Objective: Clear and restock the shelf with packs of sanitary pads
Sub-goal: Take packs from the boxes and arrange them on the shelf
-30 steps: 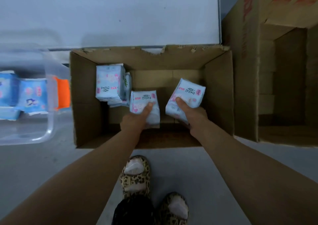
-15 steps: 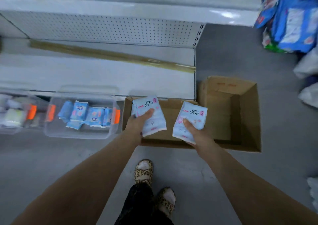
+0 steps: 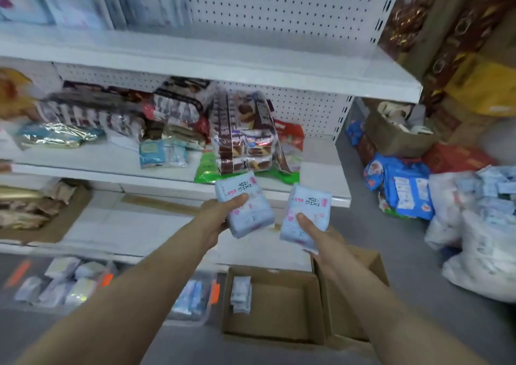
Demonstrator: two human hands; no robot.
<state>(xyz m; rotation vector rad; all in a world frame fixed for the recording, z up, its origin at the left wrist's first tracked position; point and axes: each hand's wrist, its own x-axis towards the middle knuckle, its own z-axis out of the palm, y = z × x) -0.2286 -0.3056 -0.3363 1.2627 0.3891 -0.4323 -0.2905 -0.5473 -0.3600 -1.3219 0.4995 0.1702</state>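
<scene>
Left hand (image 3: 220, 215): I have its fingers clamped on a pale blue sanitary pad pack (image 3: 245, 205), thumb across its face.
Right hand (image 3: 318, 234): its fingers are wrapped round a second pad pack (image 3: 305, 215).
Position: both packs are raised in front of the white shelf (image 3: 173, 166), clear of it.
Source: a cardboard box (image 3: 276, 306) on the floor below, with more packs inside.
Handling: I judge them light, soft and slick-wrapped; grip across the middle.

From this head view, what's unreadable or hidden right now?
- Top shelf items: motion-blurred, can't be identified.
- Clear bin contents: blurred and small.
- Pack in left hand: fine print too small.
- Pack in right hand: lower end covered by right hand.
- Cardboard box: right side hidden by right forearm.
</scene>
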